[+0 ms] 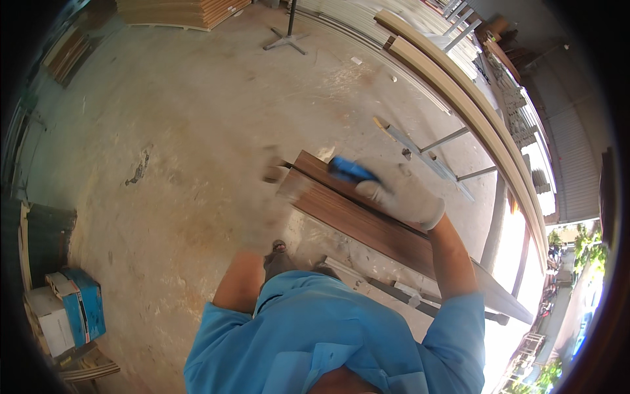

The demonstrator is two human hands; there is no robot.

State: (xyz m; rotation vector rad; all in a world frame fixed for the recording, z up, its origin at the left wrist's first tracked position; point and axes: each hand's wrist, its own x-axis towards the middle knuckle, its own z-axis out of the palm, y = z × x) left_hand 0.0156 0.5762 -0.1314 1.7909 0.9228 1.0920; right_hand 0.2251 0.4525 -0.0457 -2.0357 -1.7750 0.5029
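Two dark brown wood-grain boards (367, 223) lie side by side in front of me, running from the middle toward the lower right. My right hand (405, 194), in a pale work glove, is closed around a blue tool (351, 169) just over the boards. Motion blurs the tool, so its kind is unclear, and whether it touches the wood cannot be made out. Beside the boards' left end is my left hand (266, 207), also gloved. Its fingers are smeared by motion, and a blurred brownish shape lies near them.
Long beige profiles (459, 85) rest on a metal rack at the right. A stack of brown panels (177, 13) stands at the back left, near a pole with a cross-shaped base (286, 42). Blue-and-white cartons (84, 307) are at the lower left. Metal strips (433, 157) lie on the concrete floor.
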